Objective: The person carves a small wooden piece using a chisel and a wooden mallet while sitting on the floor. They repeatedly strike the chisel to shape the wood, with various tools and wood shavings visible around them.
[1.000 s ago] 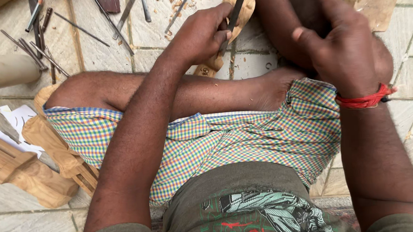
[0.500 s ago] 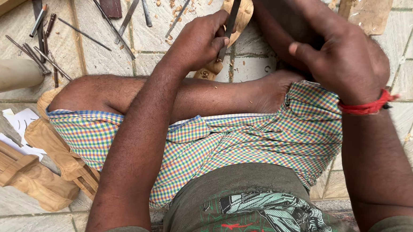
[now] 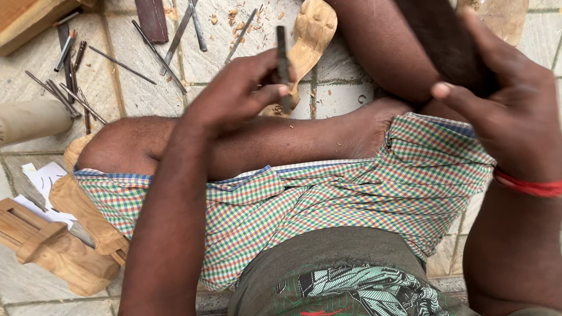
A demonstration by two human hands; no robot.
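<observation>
Chisel (image 3: 282, 55) pinched upright in closed left hand (image 3: 239, 93)

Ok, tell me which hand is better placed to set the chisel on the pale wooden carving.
Left. The left hand grips the chisel right over the carving. The right hand is off to the side, closed around a dark object.
</observation>
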